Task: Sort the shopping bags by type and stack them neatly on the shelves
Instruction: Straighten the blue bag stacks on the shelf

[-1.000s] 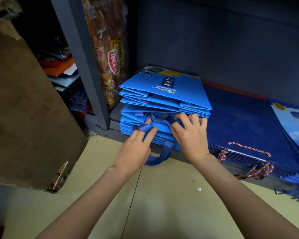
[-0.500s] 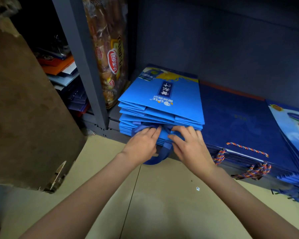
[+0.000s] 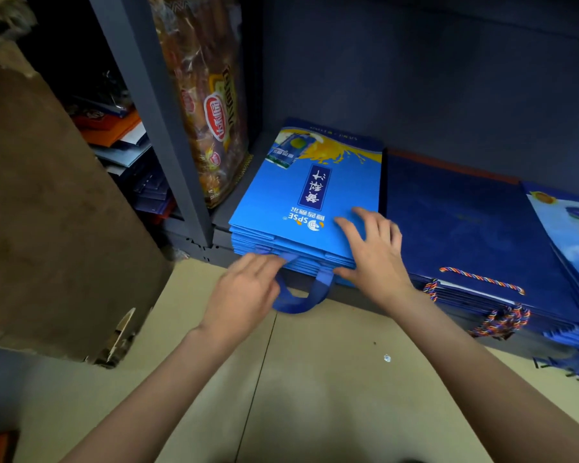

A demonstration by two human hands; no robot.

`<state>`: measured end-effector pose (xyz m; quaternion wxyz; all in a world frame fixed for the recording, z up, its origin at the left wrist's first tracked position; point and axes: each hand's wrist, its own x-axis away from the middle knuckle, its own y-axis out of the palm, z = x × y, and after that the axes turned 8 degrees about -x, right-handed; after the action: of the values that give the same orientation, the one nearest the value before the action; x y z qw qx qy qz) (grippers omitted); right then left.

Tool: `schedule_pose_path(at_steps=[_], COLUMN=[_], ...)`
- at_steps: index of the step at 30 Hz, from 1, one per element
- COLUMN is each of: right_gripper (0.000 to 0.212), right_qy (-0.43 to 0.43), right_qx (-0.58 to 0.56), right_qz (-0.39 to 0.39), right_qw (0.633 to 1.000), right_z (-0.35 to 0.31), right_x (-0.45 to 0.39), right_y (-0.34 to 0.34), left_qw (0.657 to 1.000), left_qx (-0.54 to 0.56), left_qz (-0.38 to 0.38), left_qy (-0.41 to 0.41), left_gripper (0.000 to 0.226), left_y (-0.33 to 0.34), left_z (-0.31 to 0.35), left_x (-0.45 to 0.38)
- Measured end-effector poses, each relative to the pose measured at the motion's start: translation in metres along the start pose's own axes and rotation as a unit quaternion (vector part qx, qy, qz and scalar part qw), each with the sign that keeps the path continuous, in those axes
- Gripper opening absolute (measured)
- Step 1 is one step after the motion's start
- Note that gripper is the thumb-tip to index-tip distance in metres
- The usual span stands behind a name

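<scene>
Dim, bluish light from the front, shelf recess dark, wide-angle bending at edges, slight overall softness.

Two hands: left, right. Three bag stacks on shelf: bright blue, navy, pale blue. One snack pack. One upright post. One cardboard sheet.

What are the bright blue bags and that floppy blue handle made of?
The bright blue bags look like stiff, smooth printed paper or card: flat faces, crisp folded edges. The blue handle looks like soft woven ribbon, since it droops in a flat loop.
</scene>
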<state>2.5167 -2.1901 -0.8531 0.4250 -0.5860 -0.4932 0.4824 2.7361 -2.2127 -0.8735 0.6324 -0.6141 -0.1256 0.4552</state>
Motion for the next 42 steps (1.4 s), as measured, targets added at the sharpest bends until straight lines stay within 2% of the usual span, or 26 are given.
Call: schedule_pose_path(at_steps=[3,7,12,14,20,25,31,34,36,38,41,42], right_gripper=[0.081,0.077,0.08,0.079,0.064,0.059,0.051,0.05,0.051,0.053,0.055,0.056], right_qy=[-0.02,-0.028,-0.067,-0.077,-0.08,-0.083,-0.076,-0.078,-0.078,-0.078,-0.079,-0.078], right_qx=[0.019,0.011,0.033,0.039,-0.066,-0.06,-0.063,-0.072,-0.078,-0.081,-0.078,-0.079], right_qz=[-0.016,-0.051,-0.1,-0.126,-0.133,-0.155,-0.115,-0.114,-0.12,-0.127,-0.134,-0.136], right_qw=[0.999,0.998,0.992,0.988,0.986,0.983,0.988,0.988,0.987,0.986,0.985,0.984], right_z=[-0.001,-0.023,-0.051,-0.052,-0.049,-0.048,-0.048,-0.049,-0.05,-0.05,-0.047,-0.046], right_x=[-0.003,-0.016,-0.044,-0.051,-0.055,-0.059,-0.067,-0.065,-0.062,-0.06,-0.06,-0.06], right_y=[-0.002,-0.006,-0.005,-0.007,-0.027,-0.039,-0.058,-0.061,-0.059,-0.055,-0.049,-0.047], left_qw=[0.985,0.935,0.849,0.838,0.907,0.96,0.983,0.995,0.991,0.977,0.965,0.965], left_qx=[0.082,0.192,0.345,0.352,0.273,0.155,0.108,0.016,-0.071,-0.119,-0.12,-0.121], left_qz=[0.023,0.004,0.051,0.066,0.049,-0.006,-0.023,-0.057,-0.099,-0.167,-0.223,-0.217], left_qy=[-0.148,-0.298,-0.397,-0.411,-0.316,-0.233,-0.146,-0.081,-0.055,-0.054,-0.075,-0.082], left_gripper=[0.027,0.035,0.033,0.03,0.031,0.042,0.044,0.052,0.056,0.06,0.072,0.073], left_y=[0.003,0.02,0.019,0.018,0.017,0.018,0.016,0.019,0.023,0.023,0.026,0.027], left_z=[-0.015,-0.005,0.013,0.017,0.017,0.013,0.013,0.014,0.017,0.024,0.031,0.032], left_x=[0.007,0.003,-0.013,-0.015,-0.005,-0.004,0.003,0.003,-0.004,-0.013,-0.026,-0.03])
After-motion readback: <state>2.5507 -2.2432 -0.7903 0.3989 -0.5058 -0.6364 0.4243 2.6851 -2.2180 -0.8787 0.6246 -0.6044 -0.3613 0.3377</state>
